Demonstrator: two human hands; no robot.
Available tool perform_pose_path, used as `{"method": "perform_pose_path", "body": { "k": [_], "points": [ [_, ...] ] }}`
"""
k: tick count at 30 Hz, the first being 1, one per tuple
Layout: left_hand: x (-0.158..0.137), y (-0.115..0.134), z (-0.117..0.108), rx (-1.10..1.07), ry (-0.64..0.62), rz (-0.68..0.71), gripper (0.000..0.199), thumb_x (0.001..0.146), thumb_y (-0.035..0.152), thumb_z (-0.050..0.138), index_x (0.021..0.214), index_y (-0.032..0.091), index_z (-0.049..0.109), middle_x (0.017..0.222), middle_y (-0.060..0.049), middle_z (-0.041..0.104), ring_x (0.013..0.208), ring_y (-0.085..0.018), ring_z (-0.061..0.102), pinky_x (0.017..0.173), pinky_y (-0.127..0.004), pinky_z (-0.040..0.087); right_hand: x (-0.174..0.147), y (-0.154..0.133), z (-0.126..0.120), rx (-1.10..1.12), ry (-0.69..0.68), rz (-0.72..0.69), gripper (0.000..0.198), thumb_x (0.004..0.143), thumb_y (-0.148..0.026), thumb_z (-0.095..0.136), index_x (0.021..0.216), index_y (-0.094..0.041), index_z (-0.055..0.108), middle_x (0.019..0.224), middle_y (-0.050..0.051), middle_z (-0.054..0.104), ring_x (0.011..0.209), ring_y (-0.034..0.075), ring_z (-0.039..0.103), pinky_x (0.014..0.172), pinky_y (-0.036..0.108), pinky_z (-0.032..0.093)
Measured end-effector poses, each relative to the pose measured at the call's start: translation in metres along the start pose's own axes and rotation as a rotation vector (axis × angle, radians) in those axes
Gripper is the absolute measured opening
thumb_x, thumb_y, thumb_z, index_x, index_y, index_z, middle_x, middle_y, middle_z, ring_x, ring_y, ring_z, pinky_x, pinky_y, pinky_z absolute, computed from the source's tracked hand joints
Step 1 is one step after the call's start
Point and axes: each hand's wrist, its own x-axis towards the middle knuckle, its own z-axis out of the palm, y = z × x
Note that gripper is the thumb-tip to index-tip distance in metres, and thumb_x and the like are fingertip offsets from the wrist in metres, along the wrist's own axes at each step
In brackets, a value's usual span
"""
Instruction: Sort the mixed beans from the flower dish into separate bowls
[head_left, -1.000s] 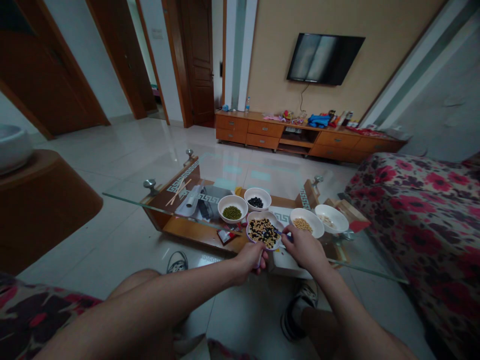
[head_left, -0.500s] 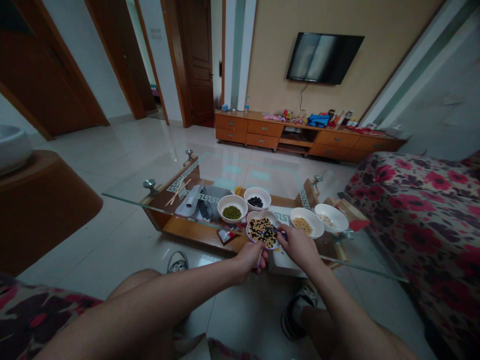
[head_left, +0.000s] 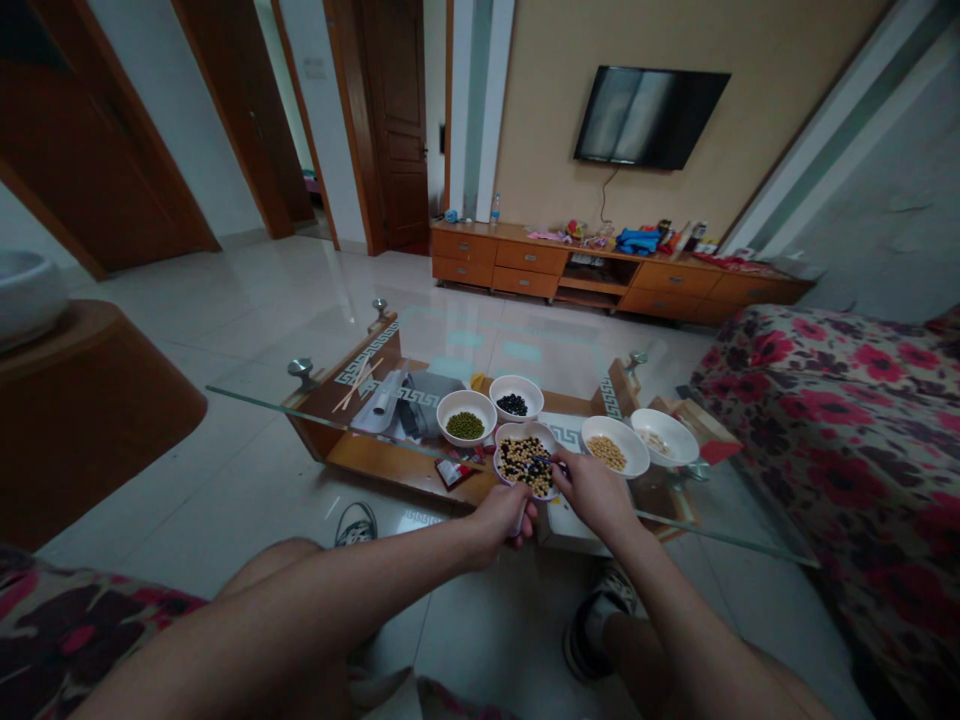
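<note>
My left hand [head_left: 504, 518] is closed round the pale handle of a bowl [head_left: 541, 430] at the near edge of the glass table. A mix of black beans and yellow soybeans fills this bowl. Fingers of my right hand [head_left: 598, 492] pinch a thin dark utensil [head_left: 544, 461], its far end among the beans; whether it is a spoon is too small to tell. Behind stand a white bowl [head_left: 445, 410] of green beans and another bowl [head_left: 519, 383] of black beans. To the right are a bowl [head_left: 636, 459] of soybeans and a bowl [head_left: 681, 435] with some pale pieces.
The glass tabletop [head_left: 262, 395] has an exposed front edge. Chopsticks [head_left: 360, 385] show at the left, and a red packet [head_left: 452, 472] lies near the front. A floral-covered sofa [head_left: 840, 400] is on the right; a TV cabinet [head_left: 525, 268] stands against the far wall.
My right hand and the utensil have shifted very slightly among the beans. My left hand keeps its hold on the handle, and the other bowls stay in place.
</note>
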Motion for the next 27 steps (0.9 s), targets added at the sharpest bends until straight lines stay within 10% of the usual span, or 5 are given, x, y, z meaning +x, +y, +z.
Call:
{"method": "perform_pose_path", "body": {
  "k": [27],
  "points": [
    [-0.0017, 0.0006, 0.0005, -0.002, 0.002, 0.006, 0.032, 0.088, 0.032, 0.039, 0.063, 0.018, 0.053, 0.045, 0.002, 0.046, 0.039, -0.010, 0.039, 0.044, -0.023, 0.028, -0.0015, 0.0011, 0.0000, 0.062, 0.035, -0.011, 0.029, 0.096, -0.034, 0.042, 0.110, -0.026, 0.066, 0.096, 0.006, 0.073, 0.086, 0.020, 0.067, 0.064, 0.026, 0.037]
  ]
}}
